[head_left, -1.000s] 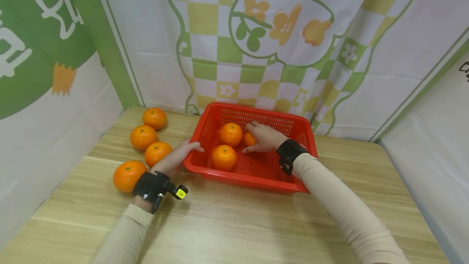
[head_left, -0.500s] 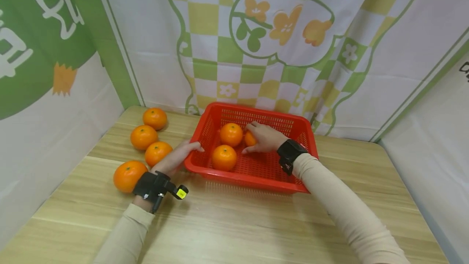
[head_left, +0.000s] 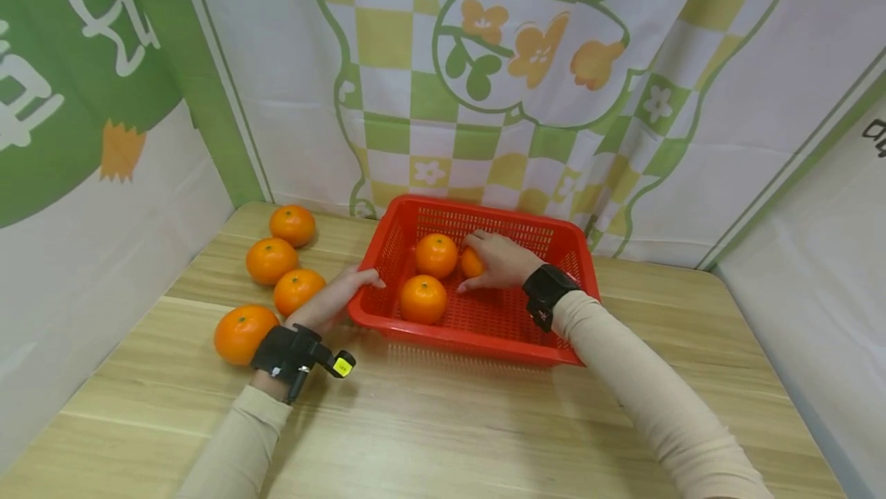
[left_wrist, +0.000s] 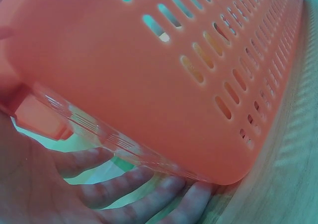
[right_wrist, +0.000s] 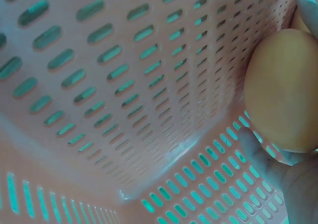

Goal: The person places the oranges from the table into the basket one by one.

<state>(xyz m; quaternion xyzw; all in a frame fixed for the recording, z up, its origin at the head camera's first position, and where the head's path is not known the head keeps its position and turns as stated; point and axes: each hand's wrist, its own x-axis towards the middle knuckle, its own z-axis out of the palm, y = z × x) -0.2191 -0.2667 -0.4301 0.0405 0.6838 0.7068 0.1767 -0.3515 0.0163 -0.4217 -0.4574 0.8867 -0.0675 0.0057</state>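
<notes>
A red plastic basket [head_left: 471, 336] with slotted walls stands at the back of the table. My left hand [head_left: 337, 295] grips its left end, thumb over the rim; in the left wrist view the fingers [left_wrist: 119, 188] spread along the outer wall. Inside the basket, my right hand [head_left: 504, 259] holds an orange [head_left: 473, 262], mostly covered by the hand. The right wrist view shows this orange [right_wrist: 283, 92] between the thumb below and a fingertip above. Left of it in the basket sit two more oranges, one behind [head_left: 436, 254] and one nearer [head_left: 423, 299].
Several oranges [head_left: 271, 261] lie on the wooden table [head_left: 443, 437] left of the basket, the nearest one [head_left: 244, 334] beside my left wrist. A patterned curtain [head_left: 429, 99] hangs right behind the basket, and white-and-green cloth walls [head_left: 138, 253] stand at both sides.
</notes>
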